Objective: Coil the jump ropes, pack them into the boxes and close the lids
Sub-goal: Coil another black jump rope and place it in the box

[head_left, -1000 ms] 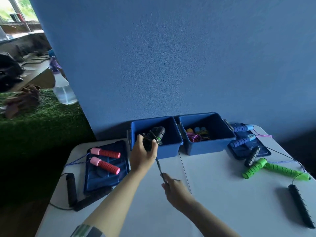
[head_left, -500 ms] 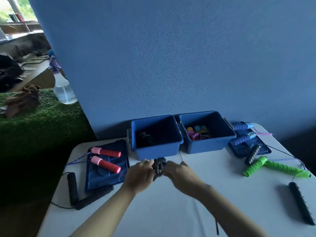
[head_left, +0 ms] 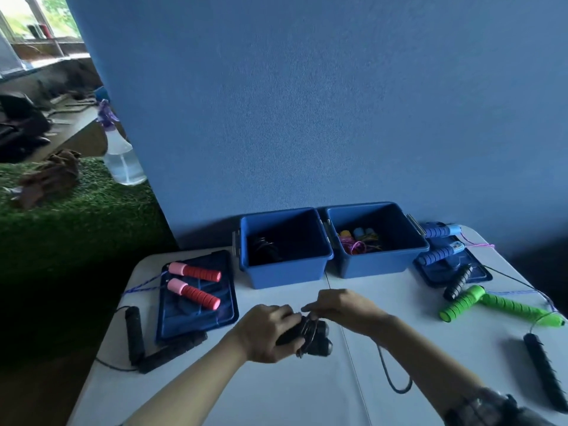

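the left hand (head_left: 264, 332) grips the two black ridged jump-rope handles (head_left: 310, 336) held together just above the white tabletop (head_left: 307, 395), in front of the two open blue plastic boxes (head_left: 285, 245). the right hand (head_left: 341, 307) pinches the dark cord (head_left: 388, 372) at the handles, its slack trailing in a loop. that loose tail could snag or spring the coil undone, should the pinch slacken.
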Motion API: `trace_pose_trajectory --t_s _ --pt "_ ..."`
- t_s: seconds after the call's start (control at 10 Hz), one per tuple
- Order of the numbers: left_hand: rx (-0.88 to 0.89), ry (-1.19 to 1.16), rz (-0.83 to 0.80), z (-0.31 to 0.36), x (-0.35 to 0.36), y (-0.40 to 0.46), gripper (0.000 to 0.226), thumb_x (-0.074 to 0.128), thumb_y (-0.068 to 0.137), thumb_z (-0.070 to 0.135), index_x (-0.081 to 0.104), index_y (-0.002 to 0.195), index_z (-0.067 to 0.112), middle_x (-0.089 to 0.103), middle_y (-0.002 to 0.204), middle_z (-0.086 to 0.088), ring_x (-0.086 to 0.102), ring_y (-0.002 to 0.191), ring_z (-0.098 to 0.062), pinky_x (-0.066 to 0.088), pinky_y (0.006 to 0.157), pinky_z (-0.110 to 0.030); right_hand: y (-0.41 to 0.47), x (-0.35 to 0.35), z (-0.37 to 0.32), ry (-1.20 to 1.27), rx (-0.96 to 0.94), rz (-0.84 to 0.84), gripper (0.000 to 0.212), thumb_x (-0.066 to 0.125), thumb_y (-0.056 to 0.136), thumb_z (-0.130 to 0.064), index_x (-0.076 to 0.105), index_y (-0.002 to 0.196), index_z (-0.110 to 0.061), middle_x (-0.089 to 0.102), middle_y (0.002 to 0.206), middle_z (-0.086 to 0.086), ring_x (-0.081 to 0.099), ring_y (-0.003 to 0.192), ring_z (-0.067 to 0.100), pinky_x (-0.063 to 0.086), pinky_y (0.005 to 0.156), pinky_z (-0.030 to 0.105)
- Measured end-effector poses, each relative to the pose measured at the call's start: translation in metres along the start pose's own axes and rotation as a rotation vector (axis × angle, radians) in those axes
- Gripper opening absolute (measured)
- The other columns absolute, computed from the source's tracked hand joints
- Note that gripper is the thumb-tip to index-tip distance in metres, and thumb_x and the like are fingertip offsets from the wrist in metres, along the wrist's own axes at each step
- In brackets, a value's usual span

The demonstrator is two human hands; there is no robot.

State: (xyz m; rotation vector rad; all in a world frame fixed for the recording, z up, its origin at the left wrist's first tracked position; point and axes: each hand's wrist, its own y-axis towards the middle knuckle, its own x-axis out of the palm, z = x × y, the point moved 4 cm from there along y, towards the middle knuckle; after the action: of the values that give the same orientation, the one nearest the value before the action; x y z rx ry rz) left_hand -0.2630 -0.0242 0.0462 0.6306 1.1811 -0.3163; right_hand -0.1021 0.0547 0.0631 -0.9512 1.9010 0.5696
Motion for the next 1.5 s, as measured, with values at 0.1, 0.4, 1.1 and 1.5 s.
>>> trace_pose_trajectory --t_s 0.1,0.4,1.1,1.5 --pt "0.023 0.012 -0.023 -0.004 0.000 -0.007 0.030 0.054 0.088 0.040 0.060 0.106 0.017 0.062 0.084 0.000 0.059 0.062 -0.018 0.046 0.049 -0.024 -0.004 0.015 0.003 -0.047 -0.093 -0.074 0.034 0.048 0.096 -0.017 0.058 0.127 -0.024 0.059 0.100 0.005 0.057 0.090 0.014 0.042 0.078 0.019" --pt "-0.082 -0.205 0.034 0.005 -0.002 -0.005 0.038 0.050 0.093 0.036 0.045 0.128 0.021 0.061 0.093 0.004 0.058 0.072 -0.015 0.047 0.059 -0.024 -0.008 0.014 0.016 -0.337 -0.133 0.226 0.033 0.034 0.098 -0.033 0.065 0.108 -0.029 0.063 0.078 -0.012 0.060 0.070 0.009 0.052 0.082 0.027" --pt "-0.920 0.019 0.257 -0.026 -0.005 0.007 0.074 0.013 0.084 0.061 0.043 0.141 0.025 0.063 0.112 -0.014 0.066 0.090 -0.032 0.050 0.068 -0.037 0.015 0.074 -0.047 0.043 0.466 -0.017 0.037 0.039 0.092 -0.008 0.042 0.129 -0.005 0.046 0.124 0.017 0.052 0.105 0.031 0.038 0.075 0.027" --pt "-0.741 0.304 -0.036 -0.013 0.005 -0.004 0.057 0.022 0.091 0.044 0.055 0.127 0.014 0.061 0.086 -0.011 0.063 0.061 -0.024 0.037 0.046 -0.027 -0.009 0.025 -0.060 0.159 0.266 -0.064 0.019 0.045 0.095 -0.011 0.060 0.103 -0.001 0.055 0.105 0.012 0.060 0.086 0.026 0.042 0.068 0.017"
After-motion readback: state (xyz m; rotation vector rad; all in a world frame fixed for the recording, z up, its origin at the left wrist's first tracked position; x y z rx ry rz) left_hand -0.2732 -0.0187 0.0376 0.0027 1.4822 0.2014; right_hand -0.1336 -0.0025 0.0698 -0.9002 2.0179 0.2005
